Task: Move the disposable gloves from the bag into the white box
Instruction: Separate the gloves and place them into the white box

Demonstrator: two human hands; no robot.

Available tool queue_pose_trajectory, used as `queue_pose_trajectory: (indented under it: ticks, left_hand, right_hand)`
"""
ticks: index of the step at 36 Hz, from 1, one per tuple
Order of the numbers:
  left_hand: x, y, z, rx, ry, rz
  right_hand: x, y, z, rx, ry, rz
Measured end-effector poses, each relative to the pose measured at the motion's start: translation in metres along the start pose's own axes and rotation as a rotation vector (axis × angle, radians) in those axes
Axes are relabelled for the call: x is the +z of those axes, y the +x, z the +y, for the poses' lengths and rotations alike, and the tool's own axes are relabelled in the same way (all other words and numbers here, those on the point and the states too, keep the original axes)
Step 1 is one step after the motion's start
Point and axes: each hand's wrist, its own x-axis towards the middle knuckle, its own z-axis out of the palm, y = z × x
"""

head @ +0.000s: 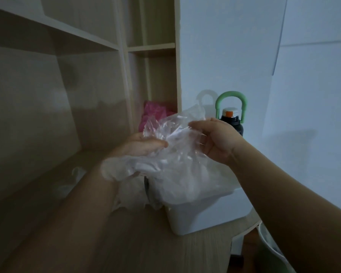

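Left hand [140,145] and right hand [217,140] are pinching the bag [175,130] over the box [201,215]; gloves [124,169] are hanging under the fingers [207,146].

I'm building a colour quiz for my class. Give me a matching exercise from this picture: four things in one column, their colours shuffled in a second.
Things:
1 bag
2 box
3 bottle handle
4 shelf packet

Colours:
a white
b pink
c clear
d green

Pairs: 1-c; 2-a; 3-d; 4-b
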Motion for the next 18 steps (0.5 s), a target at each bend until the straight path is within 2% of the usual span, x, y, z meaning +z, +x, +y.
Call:
queue_pose_trajectory:
  ticks: [6, 9, 11, 15, 16, 18]
  left_hand:
    - [-0.006, 0.011, -0.003, 0.066, 0.344, -0.186]
    - [0.0, 0.012, 0.006, 0.082, 0.551, -0.169]
    - [-0.002, 0.018, 0.007, 0.126, 0.633, -0.066]
    - [-0.017, 0.023, 0.004, 0.109, 0.862, 0.425]
    - [-0.02, 0.019, 0.004, 0.129, 0.901, 0.515]
    - [-0.017, 0.017, 0.004, 0.228, 0.945, 0.582]
  right_hand:
    - [-0.01, 0.001, -0.005, 0.025, -0.306, 0.128]
    - [-0.012, 0.0, -0.007, -0.003, -0.474, 0.164]
    - [-0.015, -0.001, -0.008, 0.012, -0.503, 0.206]
    - [-0.03, 0.002, -0.007, 0.059, -0.428, 0.342]
    - [-0.035, 0.003, -0.005, 0.063, -0.491, 0.379]
    - [-0.048, 0.006, 0.001, 0.067, -0.672, 0.439]
